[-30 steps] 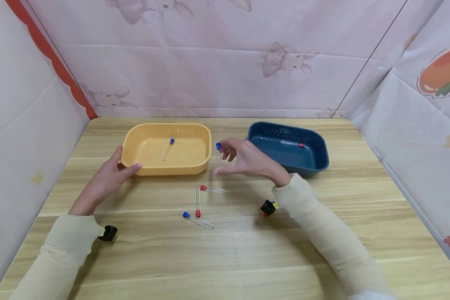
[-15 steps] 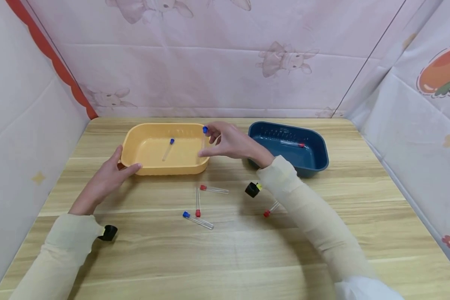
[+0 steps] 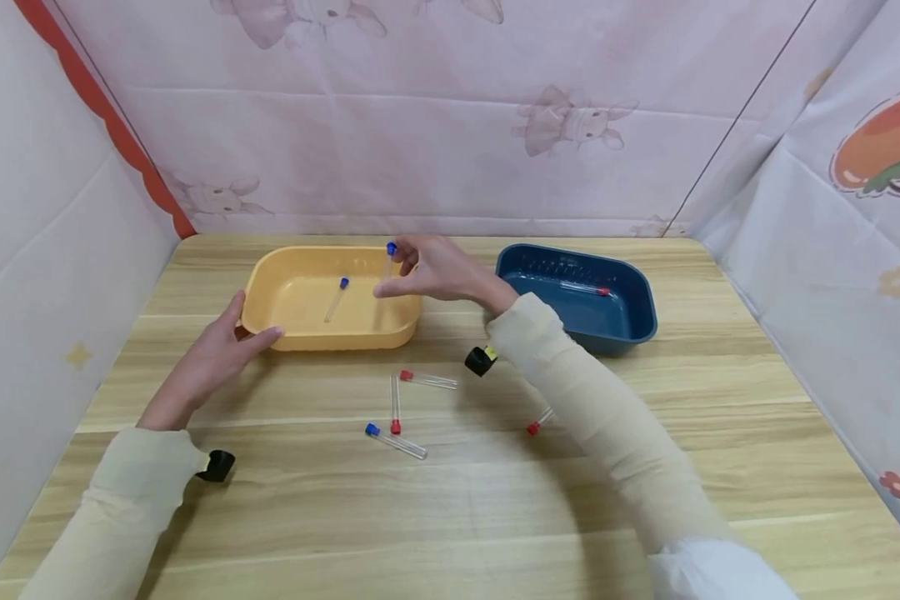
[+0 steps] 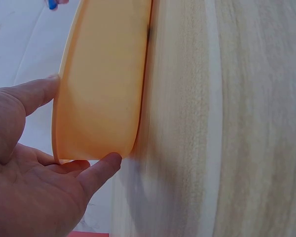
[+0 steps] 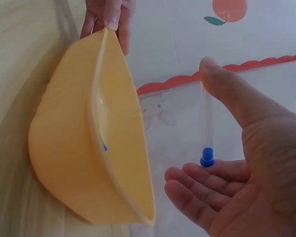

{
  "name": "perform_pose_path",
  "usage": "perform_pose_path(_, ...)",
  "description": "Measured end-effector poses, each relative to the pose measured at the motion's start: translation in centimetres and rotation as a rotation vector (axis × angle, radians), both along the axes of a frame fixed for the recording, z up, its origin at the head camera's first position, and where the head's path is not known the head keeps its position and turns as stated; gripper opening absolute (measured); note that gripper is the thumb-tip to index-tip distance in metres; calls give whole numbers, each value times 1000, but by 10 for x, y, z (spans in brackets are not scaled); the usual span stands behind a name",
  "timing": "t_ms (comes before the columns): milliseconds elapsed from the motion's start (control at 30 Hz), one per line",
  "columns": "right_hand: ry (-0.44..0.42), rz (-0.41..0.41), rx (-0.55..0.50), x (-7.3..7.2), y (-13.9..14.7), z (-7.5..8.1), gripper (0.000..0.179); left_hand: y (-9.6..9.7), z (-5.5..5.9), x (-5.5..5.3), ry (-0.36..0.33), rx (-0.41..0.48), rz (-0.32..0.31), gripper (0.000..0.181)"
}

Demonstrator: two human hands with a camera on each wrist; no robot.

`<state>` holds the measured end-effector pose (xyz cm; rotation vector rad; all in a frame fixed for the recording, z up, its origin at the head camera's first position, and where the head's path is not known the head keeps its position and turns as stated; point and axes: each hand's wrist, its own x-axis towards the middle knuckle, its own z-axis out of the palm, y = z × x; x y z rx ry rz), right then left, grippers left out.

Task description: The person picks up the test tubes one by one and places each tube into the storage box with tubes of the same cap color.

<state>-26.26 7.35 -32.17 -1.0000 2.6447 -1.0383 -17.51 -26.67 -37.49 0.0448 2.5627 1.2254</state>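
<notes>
"Right hand [image 3: 435, 268] has a blue-capped tube [image 3: 391, 260] pinched end to end, thumb at the bottom, fingertips at the cap. It's pretty much upright, cap up, above the right end of the yellow tub [image 3: 330, 342]."

"Nice, and the left hand [image 3: 213, 350]?"

"Clamped on that tub's near left corner, thumb at the front rim, fingers round the end."

"Anything inside the tub?"

"Yep, a second blue-capped tube [image 3: 337, 298], lying at a slant. Dark blue tub [image 3: 611, 342] off to the right has a red-capped tube [image 3: 585, 288] lying in it."

"What's on the table [image 3: 450, 517]?"

"Two loose red-topped tubes [image 3: 396, 404], with a loose blue-topped tube [image 3: 396, 441] just in front. Plus a half-hidden tube [image 3: 538, 422] with a red cap, partly behind the right sleeve [image 3: 607, 408]."
</notes>
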Motion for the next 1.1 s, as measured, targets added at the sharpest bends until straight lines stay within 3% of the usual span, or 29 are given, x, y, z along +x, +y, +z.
perform_pose_path(600,-71,48,17,-27,-38,-24,70,-1,2,-1,-27,-4,9,115)
perform_pose_path(1100,26,13,241,-33,-56,-42,81,2,-5,-3,-21,11,6,111)
